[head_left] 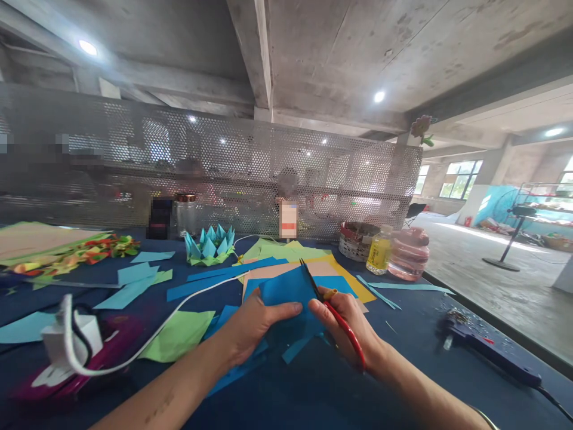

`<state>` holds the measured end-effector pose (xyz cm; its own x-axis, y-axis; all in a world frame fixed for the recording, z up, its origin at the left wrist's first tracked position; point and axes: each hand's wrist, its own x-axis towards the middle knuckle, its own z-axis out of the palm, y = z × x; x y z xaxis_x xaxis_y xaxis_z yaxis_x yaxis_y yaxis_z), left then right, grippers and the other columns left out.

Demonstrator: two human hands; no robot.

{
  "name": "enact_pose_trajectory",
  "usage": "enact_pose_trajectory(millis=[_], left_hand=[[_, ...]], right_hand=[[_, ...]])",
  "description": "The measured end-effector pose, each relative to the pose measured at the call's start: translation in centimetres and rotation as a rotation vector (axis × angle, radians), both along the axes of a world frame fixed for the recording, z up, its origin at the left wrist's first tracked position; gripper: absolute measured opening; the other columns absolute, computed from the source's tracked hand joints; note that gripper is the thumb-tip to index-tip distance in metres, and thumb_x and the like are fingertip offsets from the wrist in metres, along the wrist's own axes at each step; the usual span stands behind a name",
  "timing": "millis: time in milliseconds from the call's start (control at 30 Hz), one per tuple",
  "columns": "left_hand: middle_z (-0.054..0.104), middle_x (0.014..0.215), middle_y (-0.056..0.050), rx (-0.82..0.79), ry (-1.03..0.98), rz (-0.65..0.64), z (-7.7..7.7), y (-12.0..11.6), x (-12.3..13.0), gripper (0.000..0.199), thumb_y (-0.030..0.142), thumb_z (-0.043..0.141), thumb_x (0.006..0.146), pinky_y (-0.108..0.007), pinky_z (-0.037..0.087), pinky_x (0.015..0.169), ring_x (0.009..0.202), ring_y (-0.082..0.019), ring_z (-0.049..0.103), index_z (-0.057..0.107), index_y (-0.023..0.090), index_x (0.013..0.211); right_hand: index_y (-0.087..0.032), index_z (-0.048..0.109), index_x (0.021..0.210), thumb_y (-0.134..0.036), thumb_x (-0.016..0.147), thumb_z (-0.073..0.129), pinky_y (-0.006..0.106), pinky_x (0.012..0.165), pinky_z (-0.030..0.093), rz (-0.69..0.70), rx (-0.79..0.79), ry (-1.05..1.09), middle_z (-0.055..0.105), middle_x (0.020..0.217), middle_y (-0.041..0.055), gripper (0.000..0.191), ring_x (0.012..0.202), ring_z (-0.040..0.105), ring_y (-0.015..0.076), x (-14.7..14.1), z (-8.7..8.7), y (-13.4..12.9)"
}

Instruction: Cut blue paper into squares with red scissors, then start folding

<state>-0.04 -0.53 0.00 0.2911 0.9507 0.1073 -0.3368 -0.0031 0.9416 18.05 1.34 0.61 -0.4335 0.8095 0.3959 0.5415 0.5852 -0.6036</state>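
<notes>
Between thumb and fingers, my left hand (257, 319) holds a sheet of blue paper (286, 288) above the dark blue tabletop. My right hand (351, 313) grips red-handled scissors (342, 322), their dark blades pointing up and away at the sheet's right edge. Whether the blades are parted is hard to make out. Below the hands lies a small blue paper scrap (295, 350). Several blue, peach, yellow and green sheets (322, 270) are stacked just behind. A green sheet (181, 334) rests left of my left forearm.
A white cable (179, 310) runs from a purple power strip (80, 352) at left. A folded-paper ring (209, 245), basket (358, 240), yellow bottle (378, 252) and pink bottle (408, 255) stand at the back. A glue gun (492, 349) lies right. A perforated screen (250, 167) bounds the far side.
</notes>
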Motion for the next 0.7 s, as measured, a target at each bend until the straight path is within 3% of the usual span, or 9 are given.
enact_pose_trajectory(millis=[200,467,600,700], left_hand=[[0.072,0.101,-0.011,0.004,0.000,-0.006,-0.2,0.1,0.0,0.034,0.025,0.077,0.068,-0.039,0.054,0.080,0.091,-0.028,0.067,0.072,0.018,0.101],[0.073,0.100,-0.011,-0.035,0.024,0.024,0.1,0.1,-0.1,0.039,0.026,0.080,0.063,-0.038,0.055,0.077,0.086,-0.027,0.069,0.071,0.018,0.100],[0.073,0.096,-0.012,-0.041,0.056,0.079,1.4,0.5,-1.5,0.042,0.028,0.081,0.059,-0.041,0.055,0.078,0.087,-0.029,0.068,0.070,0.017,0.098],[0.073,0.095,-0.011,-0.037,0.252,0.103,3.1,0.7,-3.8,0.049,0.033,0.083,0.055,-0.042,0.055,0.078,0.090,-0.030,0.067,0.068,0.017,0.098]], right_hand=[[-0.020,0.028,0.055,-0.068,0.081,0.044,0.024,0.044,0.021,-0.020,-0.002,0.026,0.030,0.056,-0.0054,0.057,0.050,0.023,0.0074,-0.1,0.0,0.2],[-0.020,0.034,0.057,-0.071,0.079,0.042,0.023,0.043,0.023,-0.042,-0.065,0.070,0.031,0.051,-0.0057,0.056,0.047,0.027,0.0075,-0.2,0.8,-0.2],[-0.020,0.038,0.061,-0.069,0.084,0.037,0.023,0.043,0.025,-0.052,-0.084,0.050,0.036,0.049,-0.0049,0.054,0.045,0.034,0.0085,0.0,0.7,0.3],[-0.019,0.040,0.060,-0.068,0.085,0.034,0.022,0.044,0.025,-0.051,-0.118,-0.082,0.040,0.050,-0.0040,0.055,0.046,0.034,0.0084,0.4,0.7,0.6]])
